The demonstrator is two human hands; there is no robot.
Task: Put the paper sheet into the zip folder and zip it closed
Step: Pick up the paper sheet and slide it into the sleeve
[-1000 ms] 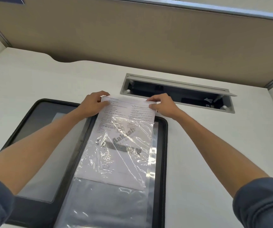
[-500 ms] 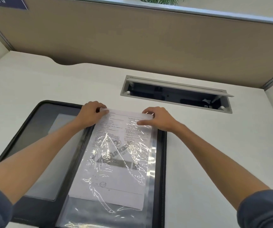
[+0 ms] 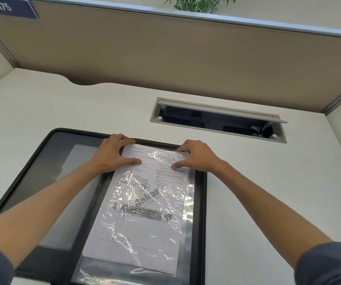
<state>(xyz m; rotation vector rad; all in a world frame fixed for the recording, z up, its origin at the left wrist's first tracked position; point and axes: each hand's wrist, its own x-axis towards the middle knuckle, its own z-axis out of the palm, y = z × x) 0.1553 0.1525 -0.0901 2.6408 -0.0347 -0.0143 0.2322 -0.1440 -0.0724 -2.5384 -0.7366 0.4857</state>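
Note:
A black zip folder [image 3: 200, 202] lies open flat on the white desk. A printed paper sheet [image 3: 145, 227] sits inside a clear plastic sleeve [image 3: 189, 206] on the folder's right half. My left hand [image 3: 112, 153] rests on the sheet's top left corner, thumb pressed flat on the sleeve. My right hand [image 3: 196, 155] rests on the top right corner, thumb also flat on the plastic. Both hands' fingers curl over the sleeve's top edge. The folder's left half shows a grey inner pocket [image 3: 62, 194].
An open cable tray slot [image 3: 218, 120] is set in the desk behind the folder. A tan partition wall [image 3: 165, 54] closes the back, with a plant [image 3: 196, 4] above it. White desk [image 3: 278, 192] surface extends to the right.
The sheet has slid down farther into the plastic sleeve, and both hands have followed it toward me to the sleeve's top edge. The camera view has tilted up slightly.

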